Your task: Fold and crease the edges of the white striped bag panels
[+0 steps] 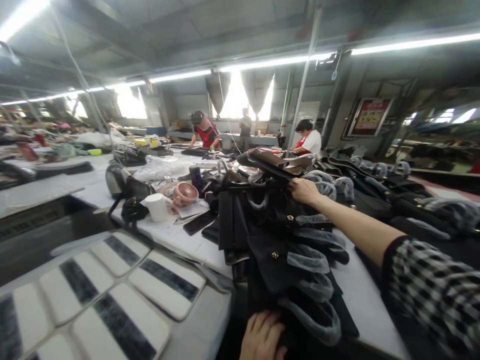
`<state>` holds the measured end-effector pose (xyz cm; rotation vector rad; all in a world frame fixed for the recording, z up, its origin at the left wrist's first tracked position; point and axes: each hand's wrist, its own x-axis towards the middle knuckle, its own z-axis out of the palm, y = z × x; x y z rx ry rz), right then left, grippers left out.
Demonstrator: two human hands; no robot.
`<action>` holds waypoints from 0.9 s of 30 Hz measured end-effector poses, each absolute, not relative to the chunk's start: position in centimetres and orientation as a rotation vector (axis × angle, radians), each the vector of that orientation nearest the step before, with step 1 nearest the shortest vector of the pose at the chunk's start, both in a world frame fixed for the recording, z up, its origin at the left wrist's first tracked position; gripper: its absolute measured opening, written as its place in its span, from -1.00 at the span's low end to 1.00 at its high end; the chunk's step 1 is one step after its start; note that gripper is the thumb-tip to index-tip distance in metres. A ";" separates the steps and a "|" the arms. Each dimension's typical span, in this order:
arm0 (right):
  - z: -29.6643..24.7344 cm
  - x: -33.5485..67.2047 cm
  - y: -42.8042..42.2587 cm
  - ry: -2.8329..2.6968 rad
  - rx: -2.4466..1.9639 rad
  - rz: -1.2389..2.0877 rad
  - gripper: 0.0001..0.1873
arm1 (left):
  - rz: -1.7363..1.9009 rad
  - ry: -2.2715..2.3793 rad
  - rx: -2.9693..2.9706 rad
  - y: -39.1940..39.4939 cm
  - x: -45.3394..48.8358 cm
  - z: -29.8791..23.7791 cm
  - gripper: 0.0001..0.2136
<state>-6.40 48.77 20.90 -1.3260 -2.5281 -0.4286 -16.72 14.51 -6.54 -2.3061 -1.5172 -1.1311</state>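
My right hand [304, 191] reaches forward, its fingers closed on the edge of a black handbag piece [268, 165] at the top of a heap. Low in the view, my left hand [262, 336] is closed, with curled fingers against dark material; what they hold is hidden. Between my hands lie several overlapping black handbags [268, 257], with gold-coloured clasps and handles wrapped in clear plastic [307, 260]. One plastic-wrapped handle [315, 320] loops out just right of my left hand.
White panels with dark strips [165, 280] lie at the left front. A pink fan [185, 194], a white cup [156, 207] and a dark phone [199, 222] stand or lie beyond. More black bags [375, 200] cover the right side. Co-workers [205, 132] are at far tables.
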 end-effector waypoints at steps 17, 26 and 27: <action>16.2 5.9 33.7 -2.556 -1.011 -0.118 -0.51 | -1.410 -2.208 -2.158 6.4 -14.6 -3.3 -0.73; 10.1 13.7 24.1 -2.625 -1.172 0.289 -0.61 | -1.505 -2.405 -2.089 1.4 -16.9 -2.2 -0.74; 9.4 14.3 23.8 -2.616 -1.211 0.359 -0.61 | -1.522 -2.406 -2.071 1.2 -17.6 -1.9 -0.73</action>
